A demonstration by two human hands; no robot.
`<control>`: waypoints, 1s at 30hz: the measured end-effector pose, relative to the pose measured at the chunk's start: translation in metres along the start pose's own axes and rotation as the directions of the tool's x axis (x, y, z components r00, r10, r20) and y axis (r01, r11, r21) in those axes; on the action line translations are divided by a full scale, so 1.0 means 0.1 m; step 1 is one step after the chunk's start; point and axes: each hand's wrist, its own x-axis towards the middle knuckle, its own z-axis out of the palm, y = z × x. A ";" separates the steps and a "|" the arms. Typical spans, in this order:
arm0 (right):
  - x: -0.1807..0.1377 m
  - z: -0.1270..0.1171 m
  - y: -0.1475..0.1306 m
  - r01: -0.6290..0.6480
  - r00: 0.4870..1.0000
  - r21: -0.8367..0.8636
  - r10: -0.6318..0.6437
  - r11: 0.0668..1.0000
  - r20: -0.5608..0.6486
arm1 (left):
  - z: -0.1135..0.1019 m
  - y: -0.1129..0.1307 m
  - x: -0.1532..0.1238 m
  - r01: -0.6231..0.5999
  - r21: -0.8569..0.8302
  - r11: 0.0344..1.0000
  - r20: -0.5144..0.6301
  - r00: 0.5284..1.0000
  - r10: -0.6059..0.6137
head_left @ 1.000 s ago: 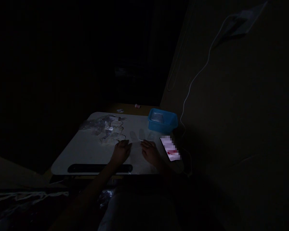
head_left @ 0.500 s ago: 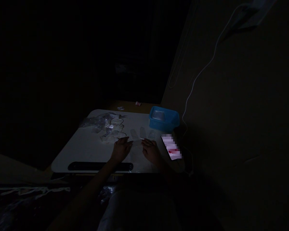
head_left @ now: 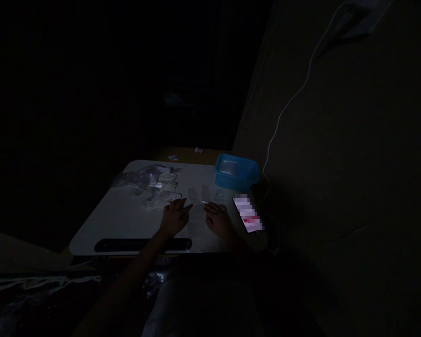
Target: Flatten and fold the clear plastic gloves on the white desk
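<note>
The room is very dark. My left hand (head_left: 174,216) lies on the white table (head_left: 126,220) with its fingers stretched out flat, at the left edge of a clear plastic glove (head_left: 202,196) spread flat in front of me. My right hand (head_left: 219,221) rests at the glove's right side with its fingers curled. A thin pale sliver shows at its fingertips, too small to name. The glove's fingers point away from me.
A crumpled pile of clear plastic gloves (head_left: 150,185) lies at the back left. A blue tub (head_left: 236,172) stands at the back right, and a lit phone (head_left: 248,215) lies right of my right hand. A black bar (head_left: 143,245) runs along the near edge. A white cable (head_left: 287,103) hangs on the right wall.
My left hand's fingers have stretched out a little further over the glove's edge. My right hand stays in place. The view has shifted slightly.
</note>
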 end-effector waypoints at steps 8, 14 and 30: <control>-0.01 -0.02 -0.01 -0.008 1.000 -0.002 0.008 1.000 0.006 | -0.04 0.03 -0.01 0.025 -0.030 0.999 -0.034 0.999 -0.026; -0.01 -0.02 -0.02 -0.013 1.000 0.006 0.013 1.000 -0.006 | -0.04 0.03 0.00 0.009 -0.099 0.995 -0.069 0.997 -0.016; -0.01 -0.04 -0.02 -0.016 1.000 0.001 0.016 1.000 -0.002 | -0.04 0.01 -0.04 -0.028 -0.054 0.998 -0.034 0.999 0.026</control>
